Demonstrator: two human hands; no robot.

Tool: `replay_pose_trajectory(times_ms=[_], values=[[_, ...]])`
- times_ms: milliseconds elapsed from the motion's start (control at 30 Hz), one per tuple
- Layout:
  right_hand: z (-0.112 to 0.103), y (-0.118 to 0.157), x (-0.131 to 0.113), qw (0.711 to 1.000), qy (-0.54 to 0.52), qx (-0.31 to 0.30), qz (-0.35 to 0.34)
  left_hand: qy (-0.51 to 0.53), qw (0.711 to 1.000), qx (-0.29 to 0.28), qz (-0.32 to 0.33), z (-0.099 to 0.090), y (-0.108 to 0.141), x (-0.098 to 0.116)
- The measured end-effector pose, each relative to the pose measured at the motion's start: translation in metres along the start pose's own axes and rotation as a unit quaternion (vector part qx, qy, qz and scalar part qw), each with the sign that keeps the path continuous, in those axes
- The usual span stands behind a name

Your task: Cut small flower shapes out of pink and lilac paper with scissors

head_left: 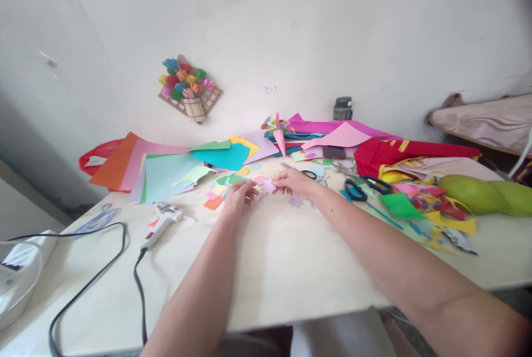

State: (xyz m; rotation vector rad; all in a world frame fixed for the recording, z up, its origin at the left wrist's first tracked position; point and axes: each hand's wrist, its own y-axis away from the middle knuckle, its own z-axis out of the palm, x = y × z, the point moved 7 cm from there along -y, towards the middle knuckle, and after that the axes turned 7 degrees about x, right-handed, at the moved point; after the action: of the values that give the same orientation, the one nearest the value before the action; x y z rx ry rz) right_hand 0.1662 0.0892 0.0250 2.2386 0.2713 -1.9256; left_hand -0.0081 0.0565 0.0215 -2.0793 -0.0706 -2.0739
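Near the middle of the table, my right hand (288, 180) pinches a small light purple paper flower (269, 185) between thumb and fingers. My left hand (243, 193) is just left of the flower, fingers curled and slightly apart, with nothing visible in it. A second purple paper flower (296, 202) lies on the table below my right hand. Small coloured paper pieces (220, 188) lie beyond and to the left of my left hand. Behind the hands stands a pink paper cone (279, 141) with small paper flowers at its top.
A white glue gun (160, 224) with a black cable lies left, near a power strip (27, 268). Coloured sheets (166, 171) spread along the back. Dark-handled scissors (355, 189), paper scraps (432, 196) and a green object (474, 193) are at right. A bottle (343, 108) stands behind.
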Motion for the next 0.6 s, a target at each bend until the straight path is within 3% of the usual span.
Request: replay_pose_trajectory(times_ms=[200, 300, 433, 600], values=[[0.0, 0.003, 0.006, 0.997, 0.06, -0.029, 0.031, -0.149, 0.986, 0.063, 0.051, -0.012, -0.006, 0.001], [-0.002, 0.005, 0.005, 0.985, 0.166, -0.035, 0.012, -0.305, 0.944, 0.115, 0.053, -0.022, -0.009, 0.001], [-0.011, 0.005, -0.002, 0.946, 0.322, 0.013, -0.013, -0.448, 0.875, 0.174, 0.051, -0.03, -0.005, 0.009], [-0.024, 0.003, -0.016, 0.916, 0.389, 0.09, -0.047, -0.537, 0.826, 0.155, 0.076, -0.024, 0.001, 0.017]])
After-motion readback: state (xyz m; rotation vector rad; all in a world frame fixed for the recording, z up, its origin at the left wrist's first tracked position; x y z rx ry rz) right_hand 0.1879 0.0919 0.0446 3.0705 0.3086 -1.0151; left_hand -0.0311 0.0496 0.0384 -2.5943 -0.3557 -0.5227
